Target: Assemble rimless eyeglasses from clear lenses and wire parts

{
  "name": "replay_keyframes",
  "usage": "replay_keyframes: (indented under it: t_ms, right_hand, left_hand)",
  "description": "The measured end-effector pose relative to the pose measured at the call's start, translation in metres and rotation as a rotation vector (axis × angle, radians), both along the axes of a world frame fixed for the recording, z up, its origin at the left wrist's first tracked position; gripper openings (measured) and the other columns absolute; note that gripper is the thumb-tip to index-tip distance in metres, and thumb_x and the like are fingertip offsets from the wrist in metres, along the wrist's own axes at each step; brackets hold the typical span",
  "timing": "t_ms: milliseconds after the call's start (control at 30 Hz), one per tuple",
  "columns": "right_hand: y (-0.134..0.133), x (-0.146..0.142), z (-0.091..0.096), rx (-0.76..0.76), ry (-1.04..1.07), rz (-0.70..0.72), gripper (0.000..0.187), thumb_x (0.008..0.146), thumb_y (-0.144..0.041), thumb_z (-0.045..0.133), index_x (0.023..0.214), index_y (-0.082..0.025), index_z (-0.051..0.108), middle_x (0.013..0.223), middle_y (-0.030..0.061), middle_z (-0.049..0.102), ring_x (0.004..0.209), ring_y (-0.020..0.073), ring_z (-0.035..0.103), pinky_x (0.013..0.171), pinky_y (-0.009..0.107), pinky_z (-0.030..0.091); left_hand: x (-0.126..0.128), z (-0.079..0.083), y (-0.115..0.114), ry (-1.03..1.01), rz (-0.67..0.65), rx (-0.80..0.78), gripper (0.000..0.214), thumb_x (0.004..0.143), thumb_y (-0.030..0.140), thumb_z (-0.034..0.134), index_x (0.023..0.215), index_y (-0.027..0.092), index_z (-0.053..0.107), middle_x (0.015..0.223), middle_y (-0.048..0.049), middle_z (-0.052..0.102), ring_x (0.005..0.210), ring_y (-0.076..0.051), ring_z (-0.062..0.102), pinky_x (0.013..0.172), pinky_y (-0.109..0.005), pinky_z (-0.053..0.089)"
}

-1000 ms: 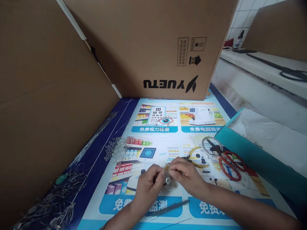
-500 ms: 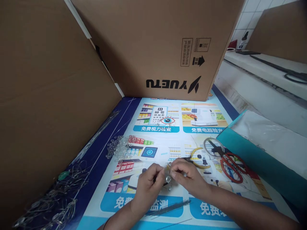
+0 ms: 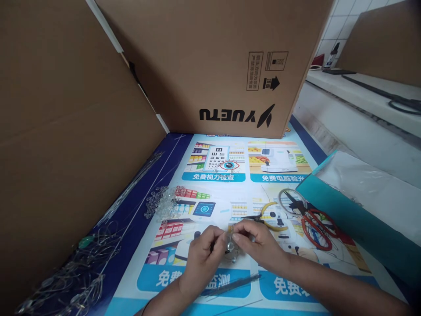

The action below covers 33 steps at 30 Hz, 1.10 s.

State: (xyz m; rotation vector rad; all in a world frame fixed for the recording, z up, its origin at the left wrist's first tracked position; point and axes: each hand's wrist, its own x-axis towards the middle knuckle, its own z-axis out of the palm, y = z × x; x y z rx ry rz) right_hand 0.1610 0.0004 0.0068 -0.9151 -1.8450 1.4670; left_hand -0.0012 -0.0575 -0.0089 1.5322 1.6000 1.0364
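Yellow-handled pliers [image 3: 262,217] lie just beyond the right hand [image 3: 255,238], likely for quick reach; and here, between it and the left hand [image 3: 208,245], the tiny beaded piece [image 3: 230,246], both grips pinched on it, presumably steadying it over the tabletop [image 3: 223,193].

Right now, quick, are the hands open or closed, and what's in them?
Left hand: closed, pinching the clear beaded piece.
Right hand: closed, pinching the same piece.

There are two hands [image 3: 203,254], one pliers [image 3: 262,216], one scissors [image 3: 305,212], one teal box [image 3: 342,206].
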Motion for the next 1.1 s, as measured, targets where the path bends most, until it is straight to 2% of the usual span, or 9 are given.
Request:
replay_keyframes:
  t_ms: [200,400,633,733,933,1100]
  right_hand:
    - [-0.0001,0.0007,-0.0004,-0.036,0.015,-0.010,0.014,0.083,-0.023,0.049,0.073,-0.016,0.056,0.070,0.0001,0.053,0.068,0.0122,0.048,0.062,0.023,0.037]
    - [-0.0005,0.0005,-0.0017,-0.313,0.196,0.033,0.016,0.084,-0.028,0.050,0.073,-0.016,0.054,0.066,-0.0019,0.048,0.064,0.0105,0.043,0.061,0.023,0.035]
    - [-0.0001,0.0003,-0.0011,-0.390,0.240,0.005,0.015,0.081,-0.026,0.054,0.071,-0.015,0.054,0.064,-0.0033,0.044,0.061,0.0091,0.038,0.058,0.021,0.031]
    - [0.0010,0.0018,0.0002,-0.343,0.197,0.016,0.016,0.081,-0.026,0.053,0.070,-0.015,0.055,0.065,-0.0028,0.046,0.062,0.0095,0.040,0.059,0.021,0.032]
    - [0.0010,0.0022,0.0022,-0.065,0.041,0.024,0.015,0.084,-0.027,0.049,0.081,-0.017,0.060,0.075,0.0005,0.057,0.071,0.0129,0.050,0.066,0.024,0.039]
    - [0.0000,0.0012,0.0018,-0.013,0.020,0.034,0.016,0.086,-0.026,0.047,0.081,-0.017,0.060,0.077,0.0006,0.059,0.073,0.0131,0.052,0.067,0.024,0.040]
  left_hand:
    - [0.0001,0.0019,-0.0009,0.077,-0.005,0.061,0.016,0.086,0.026,0.044,0.075,0.018,0.052,0.058,0.0036,0.051,0.051,-0.010,0.046,0.051,-0.020,0.036]
    - [0.0000,0.0029,-0.0023,0.163,-0.011,0.111,0.013,0.085,0.022,0.045,0.077,0.018,0.054,0.060,0.0028,0.055,0.053,-0.010,0.050,0.051,-0.020,0.036]
    - [-0.0006,0.0033,-0.0029,0.212,-0.026,0.167,0.012,0.085,0.020,0.045,0.078,0.018,0.054,0.060,0.0028,0.054,0.053,-0.010,0.050,0.052,-0.021,0.036]
    - [-0.0009,0.0051,-0.0035,0.205,-0.030,0.168,0.013,0.085,0.021,0.044,0.077,0.018,0.053,0.059,0.0029,0.053,0.052,-0.010,0.048,0.052,-0.021,0.035]
    - [0.0008,0.0097,-0.0010,0.068,0.043,0.078,0.017,0.086,0.026,0.044,0.072,0.018,0.050,0.055,0.0041,0.049,0.051,-0.010,0.045,0.050,-0.020,0.036]
    - [-0.0021,0.0081,0.0008,-0.017,0.032,0.047,0.017,0.086,0.028,0.044,0.073,0.018,0.050,0.057,0.0040,0.048,0.052,-0.010,0.045,0.051,-0.019,0.037]
